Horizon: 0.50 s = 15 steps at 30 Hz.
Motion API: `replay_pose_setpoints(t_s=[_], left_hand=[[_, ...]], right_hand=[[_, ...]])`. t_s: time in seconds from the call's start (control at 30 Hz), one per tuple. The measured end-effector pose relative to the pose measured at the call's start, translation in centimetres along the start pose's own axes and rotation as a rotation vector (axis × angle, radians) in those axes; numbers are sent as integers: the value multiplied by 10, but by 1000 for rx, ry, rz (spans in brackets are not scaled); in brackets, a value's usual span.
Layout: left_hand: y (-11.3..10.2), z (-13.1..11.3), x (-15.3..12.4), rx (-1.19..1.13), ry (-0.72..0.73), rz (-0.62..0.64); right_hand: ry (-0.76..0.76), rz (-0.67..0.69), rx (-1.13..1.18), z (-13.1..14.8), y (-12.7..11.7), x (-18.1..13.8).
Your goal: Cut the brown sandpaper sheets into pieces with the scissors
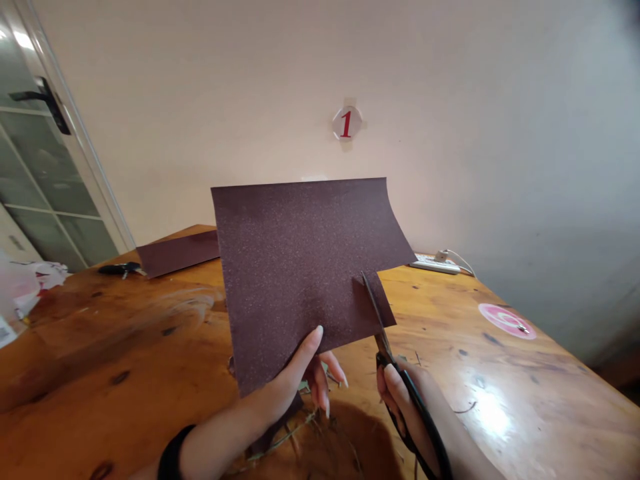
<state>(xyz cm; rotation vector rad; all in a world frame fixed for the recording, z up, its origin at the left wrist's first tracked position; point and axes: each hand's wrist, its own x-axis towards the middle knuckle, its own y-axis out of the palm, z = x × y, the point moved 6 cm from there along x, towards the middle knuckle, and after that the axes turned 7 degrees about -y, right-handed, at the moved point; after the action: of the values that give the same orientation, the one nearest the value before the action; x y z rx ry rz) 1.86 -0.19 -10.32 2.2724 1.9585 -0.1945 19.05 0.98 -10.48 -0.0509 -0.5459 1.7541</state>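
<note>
Room: A pale wall (320, 80) fills 12 o'clock, with a glazed door (50, 187) at 10 o'clock.

Table: A wooden table (125, 347), glossy orange-brown and marked with dark knots, spans the view from 9 to 3 o'clock.

Wall sign: A round sticker (347, 123) with a red 1 sits at 12 o'clock, above the table.

Sandpaper: A dark maroon sandpaper sheet (295, 267) is held up at the center, above the table, its top edge curling; a slit opens near its lower corner at 4 o'clock.

Left hand: The left hand (295, 380) is at 6 o'clock, gripping the sheet's lower edge between thumb and fingers, with a black wristband (173, 457) on the wrist.

Right hand: The right hand (395, 393) is at 5 o'clock, closed around the handles of black-handled scissors (425, 427).

Scissors: The blades point toward 12 o'clock and sit in the slit, at the sheet's lower edge.

Other items: A second sheet (177, 253) lies at 10 o'clock, beside a small black object (120, 269). A power strip (435, 265) sits at 1 o'clock, a pink disc (507, 321) at 2 o'clock, and a plastic bag (30, 287) at 9 o'clock. Dry grass strands (285, 437) lie under the left hand.
</note>
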Motion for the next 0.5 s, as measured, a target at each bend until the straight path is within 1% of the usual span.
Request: replay_pose_setpoints(t_s=[0.03, 0.1, 0.17, 0.3, 0.5], left_hand=[[-1, 1, 0, 4, 0, -8], [-2, 4, 1, 14, -5, -20], [-1, 4, 2, 16, 1, -2], [4, 2, 4, -6, 19, 47], [6, -4, -4, 21, -48, -6]], right_hand=[[-8, -19, 17, 1, -1, 0], [-13, -14, 27, 3, -1, 0], [-7, 7, 18, 2, -2, -1], [-18, -23, 20, -3, -4, 0], [-30, 2, 6, 0, -2, 0]])
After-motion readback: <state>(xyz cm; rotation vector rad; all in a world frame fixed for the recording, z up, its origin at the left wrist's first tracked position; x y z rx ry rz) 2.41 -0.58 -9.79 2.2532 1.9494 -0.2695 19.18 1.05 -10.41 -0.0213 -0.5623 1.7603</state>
